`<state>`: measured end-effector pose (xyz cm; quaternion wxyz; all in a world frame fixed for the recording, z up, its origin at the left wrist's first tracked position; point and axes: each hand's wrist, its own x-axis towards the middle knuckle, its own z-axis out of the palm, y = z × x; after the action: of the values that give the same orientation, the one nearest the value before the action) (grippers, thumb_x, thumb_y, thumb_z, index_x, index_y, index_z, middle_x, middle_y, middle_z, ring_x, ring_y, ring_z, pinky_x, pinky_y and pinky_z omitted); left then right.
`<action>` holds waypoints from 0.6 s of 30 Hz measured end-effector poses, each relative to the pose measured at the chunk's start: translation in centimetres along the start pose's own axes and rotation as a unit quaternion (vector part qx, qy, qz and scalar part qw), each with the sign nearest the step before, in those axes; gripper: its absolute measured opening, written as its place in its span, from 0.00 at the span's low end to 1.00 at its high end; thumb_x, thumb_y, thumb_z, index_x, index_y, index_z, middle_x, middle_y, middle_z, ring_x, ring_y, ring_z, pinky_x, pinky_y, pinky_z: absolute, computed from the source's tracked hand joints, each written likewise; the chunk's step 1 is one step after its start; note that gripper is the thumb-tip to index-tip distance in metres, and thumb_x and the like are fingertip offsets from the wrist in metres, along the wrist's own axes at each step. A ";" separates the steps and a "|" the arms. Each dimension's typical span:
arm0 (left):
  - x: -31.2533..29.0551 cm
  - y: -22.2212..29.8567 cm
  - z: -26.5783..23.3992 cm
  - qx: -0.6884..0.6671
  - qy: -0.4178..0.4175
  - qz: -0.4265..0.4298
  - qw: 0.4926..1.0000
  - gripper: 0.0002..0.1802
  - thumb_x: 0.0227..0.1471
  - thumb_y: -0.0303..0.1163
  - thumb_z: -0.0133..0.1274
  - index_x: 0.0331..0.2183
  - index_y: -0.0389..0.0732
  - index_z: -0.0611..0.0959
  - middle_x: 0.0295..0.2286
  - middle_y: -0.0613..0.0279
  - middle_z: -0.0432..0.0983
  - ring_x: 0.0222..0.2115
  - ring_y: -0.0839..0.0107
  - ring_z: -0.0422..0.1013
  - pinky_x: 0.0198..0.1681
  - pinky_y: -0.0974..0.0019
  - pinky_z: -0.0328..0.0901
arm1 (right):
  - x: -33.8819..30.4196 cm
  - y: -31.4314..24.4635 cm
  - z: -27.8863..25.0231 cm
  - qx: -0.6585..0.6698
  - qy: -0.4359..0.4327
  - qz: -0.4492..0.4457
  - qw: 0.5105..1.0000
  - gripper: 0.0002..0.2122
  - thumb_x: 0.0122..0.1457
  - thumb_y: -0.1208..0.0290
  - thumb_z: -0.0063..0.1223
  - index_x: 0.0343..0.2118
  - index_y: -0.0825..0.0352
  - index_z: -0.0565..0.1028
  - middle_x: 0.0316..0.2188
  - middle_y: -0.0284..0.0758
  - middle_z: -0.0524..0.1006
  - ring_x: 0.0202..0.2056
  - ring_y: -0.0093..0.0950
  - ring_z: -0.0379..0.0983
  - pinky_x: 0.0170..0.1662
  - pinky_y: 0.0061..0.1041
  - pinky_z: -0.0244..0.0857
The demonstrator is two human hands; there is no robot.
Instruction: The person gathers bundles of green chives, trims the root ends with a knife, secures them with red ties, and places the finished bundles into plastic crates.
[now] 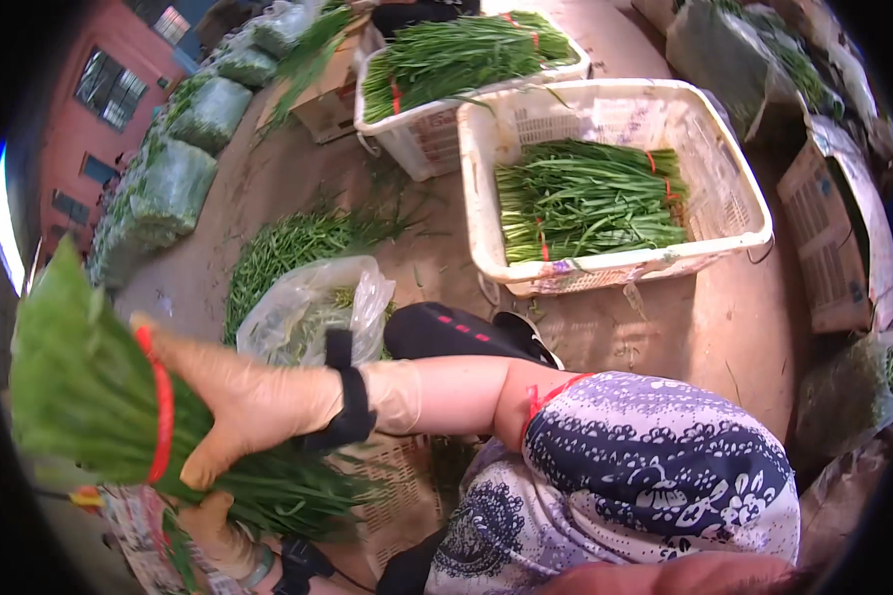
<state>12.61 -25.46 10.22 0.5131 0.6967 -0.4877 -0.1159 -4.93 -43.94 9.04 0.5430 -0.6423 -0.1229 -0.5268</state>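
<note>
My right hand, in a thin tan glove, reaches across to the left and is closed round a thick bundle of garlic chives. The bundle is tilted and raised, with a red band round it beside my fingers. Loose leaf ends trail down to the right. Underneath, my left hand, also gloved and partly hidden by the leaves, holds the bundle from below. A black strap circles my right wrist.
A white plastic crate ahead holds banded chive bundles; another full crate stands behind it. A clear plastic bag and a heap of loose greens lie on the floor. Bagged greens line the left; cartons stand right.
</note>
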 end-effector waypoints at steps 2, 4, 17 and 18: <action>4.5 4.6 3.8 0.033 -0.131 0.067 0.989 0.50 0.31 0.30 0.64 0.56 0.33 0.59 0.48 0.56 0.65 0.46 0.65 0.65 0.50 0.64 0.60 | 0.9 -2.9 -5.9 -0.026 0.049 -0.043 0.997 0.58 0.28 0.54 0.74 0.60 0.72 0.47 0.55 0.49 0.60 0.58 0.36 0.55 0.60 0.29 0.48; 8.7 10.6 11.5 -0.054 -0.242 0.060 0.967 0.60 0.27 0.24 0.64 0.61 0.35 0.50 0.52 0.54 0.62 0.50 0.63 0.63 0.53 0.64 0.58 | 0.6 -3.3 -10.1 0.188 0.132 -0.006 0.973 0.49 0.34 0.57 0.72 0.58 0.70 0.53 0.53 0.40 0.64 0.55 0.33 0.59 0.58 0.29 0.52; 19.0 10.5 38.6 -0.033 -0.429 0.232 0.872 0.49 0.48 0.47 0.58 0.62 0.47 0.48 0.62 0.57 0.44 0.61 0.57 0.44 0.62 0.56 0.40 | -24.5 -6.7 -45.2 0.221 0.522 0.004 0.824 0.35 0.43 0.43 0.62 0.47 0.68 0.71 0.43 0.40 0.75 0.42 0.36 0.74 0.49 0.39 0.69; 20.1 8.9 36.2 -0.026 -0.406 0.177 0.896 0.48 0.49 0.46 0.56 0.63 0.48 0.49 0.62 0.59 0.43 0.61 0.57 0.45 0.61 0.55 0.41 | -27.8 -6.9 -47.4 0.242 0.535 0.001 0.809 0.35 0.42 0.43 0.62 0.47 0.67 0.71 0.43 0.41 0.75 0.43 0.36 0.74 0.49 0.40 0.68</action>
<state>-6.35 -63.21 8.24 0.2999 0.4776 -0.7660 -0.3087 -47.21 -69.02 -16.44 0.6614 -0.1061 0.0643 -0.7397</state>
